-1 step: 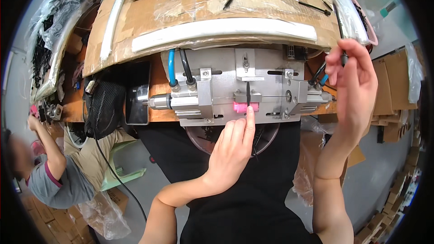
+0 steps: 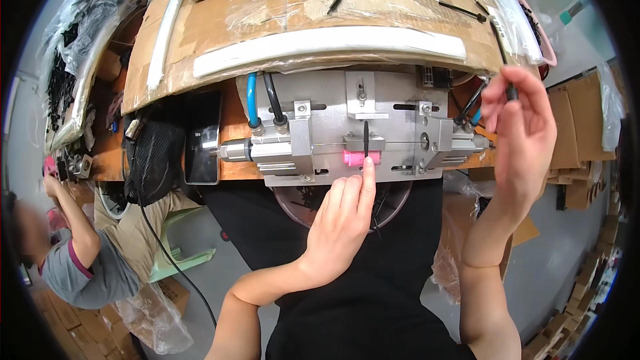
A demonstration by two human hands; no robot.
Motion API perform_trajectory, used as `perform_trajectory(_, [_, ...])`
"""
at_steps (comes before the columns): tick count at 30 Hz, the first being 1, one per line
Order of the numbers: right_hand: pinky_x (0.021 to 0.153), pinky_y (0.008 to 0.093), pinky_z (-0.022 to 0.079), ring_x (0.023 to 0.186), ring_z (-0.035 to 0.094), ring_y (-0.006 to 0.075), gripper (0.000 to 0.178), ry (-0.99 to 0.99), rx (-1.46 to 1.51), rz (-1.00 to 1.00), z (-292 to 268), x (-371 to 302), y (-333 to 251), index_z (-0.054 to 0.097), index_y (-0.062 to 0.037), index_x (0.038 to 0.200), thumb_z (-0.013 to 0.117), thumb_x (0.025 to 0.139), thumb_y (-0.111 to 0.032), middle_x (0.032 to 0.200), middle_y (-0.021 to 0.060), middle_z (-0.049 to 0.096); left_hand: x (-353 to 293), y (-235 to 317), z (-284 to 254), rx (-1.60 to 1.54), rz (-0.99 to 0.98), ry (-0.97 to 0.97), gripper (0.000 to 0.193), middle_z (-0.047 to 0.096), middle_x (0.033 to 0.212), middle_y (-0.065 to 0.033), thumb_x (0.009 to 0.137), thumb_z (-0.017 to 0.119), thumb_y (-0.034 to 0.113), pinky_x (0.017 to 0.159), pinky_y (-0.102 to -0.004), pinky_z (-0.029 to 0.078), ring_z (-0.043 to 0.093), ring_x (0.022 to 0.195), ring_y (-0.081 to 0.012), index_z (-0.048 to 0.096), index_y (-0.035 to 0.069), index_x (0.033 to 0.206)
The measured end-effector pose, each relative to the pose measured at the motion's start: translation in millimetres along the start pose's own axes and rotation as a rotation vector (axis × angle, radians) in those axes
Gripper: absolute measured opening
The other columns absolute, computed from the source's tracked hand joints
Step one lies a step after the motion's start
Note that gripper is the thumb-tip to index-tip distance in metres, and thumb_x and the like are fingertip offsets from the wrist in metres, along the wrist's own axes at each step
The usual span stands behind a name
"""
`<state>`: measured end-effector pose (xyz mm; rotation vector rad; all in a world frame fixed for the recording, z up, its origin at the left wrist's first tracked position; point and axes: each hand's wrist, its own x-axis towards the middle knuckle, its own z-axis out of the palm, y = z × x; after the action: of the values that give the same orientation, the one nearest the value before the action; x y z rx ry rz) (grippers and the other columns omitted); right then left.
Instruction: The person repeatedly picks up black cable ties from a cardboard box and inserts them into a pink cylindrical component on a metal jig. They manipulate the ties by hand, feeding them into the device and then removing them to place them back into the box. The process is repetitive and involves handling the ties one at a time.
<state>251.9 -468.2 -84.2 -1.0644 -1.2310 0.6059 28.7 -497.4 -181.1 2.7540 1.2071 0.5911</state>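
On a metal fixture (image 2: pixel 400 108) a slim black piece (image 2: pixel 366 135) lies front to back over a small metal block (image 2: pixel 353 142) and a pink block (image 2: pixel 353 158). The stretched index finger of my left hand (image 2: pixel 340 220) rests on its near end; the other fingers are curled and grip nothing visible. Raised at the right, my right hand (image 2: pixel 523 133) pinches a thin black rod with a thicker near end (image 2: pixel 511 93). The rod points away toward the cardboard. A thin wire or rod (image 2: pixel 403 143) crosses the fixture between its left cylinder (image 2: pixel 283 160) and right cylinder (image 2: pixel 450 147).
Cardboard (image 2: pixel 267 7) with a white padded strip (image 2: pixel 333 50) borders the fixture's far side, loose black pieces (image 2: pixel 335 5) on it. A bowl of black parts (image 2: pixel 287 203) sits below the near edge. A black mesh bag (image 2: pixel 157 160) and dark tablet (image 2: pixel 203 137) lie left. Another person (image 2: pixel 93 253) sits far left.
My right hand has come slightly nearer and lower with the black rod. My left hand stays on the black piece. The other person's hand has shifted a little.
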Motion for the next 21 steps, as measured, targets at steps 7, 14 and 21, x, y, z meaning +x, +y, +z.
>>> perform_trajectory(7, [0.067,0.0234,0.05,0.082,0.064,0.0125,0.037,-0.048,-0.362,0.009,14.2,-69.8,12.1,0.06,0.005,0.119,0.064,0.083,0.013,0.1,0.0117,0.067,-0.4,-5.2,1.6,0.003,-0.012,0.0,0.069,0.051,0.098,-0.0089,0.072,0.06,-0.004,0.086,-0.0296,0.049,0.055,0.093,-0.0213,0.042,-0.008,0.139])
perform_trajectory(14, [0.062,0.0345,0.052,0.068,0.063,0.024,0.066,-0.268,-0.568,-0.231,60.5,-121.0,58.9,0.05,0.0083,0.134,0.069,0.071,0.015,0.08,0.0132,0.063,-9.4,-9.4,-32.1,-0.315,-0.155,0.05,0.074,0.052,0.113,-0.0151,0.072,0.062,-0.011,0.086,-0.037,0.048,0.054,0.101,-0.0309,0.04,-0.005,0.142])
perform_trajectory(21, [0.057,0.034,0.047,0.06,0.056,0.0209,0.069,-0.319,-0.585,-0.208,70.9,-125.6,72.0,0.05,0.0047,0.136,0.071,0.071,0.012,0.07,0.009,0.057,-19.2,-18.7,-44.1,-0.29,-0.219,0.132,0.072,0.054,0.11,-0.0138,0.07,0.069,-0.015,0.077,-0.0353,0.049,0.054,0.093,-0.0281,0.048,-0.005,0.138])
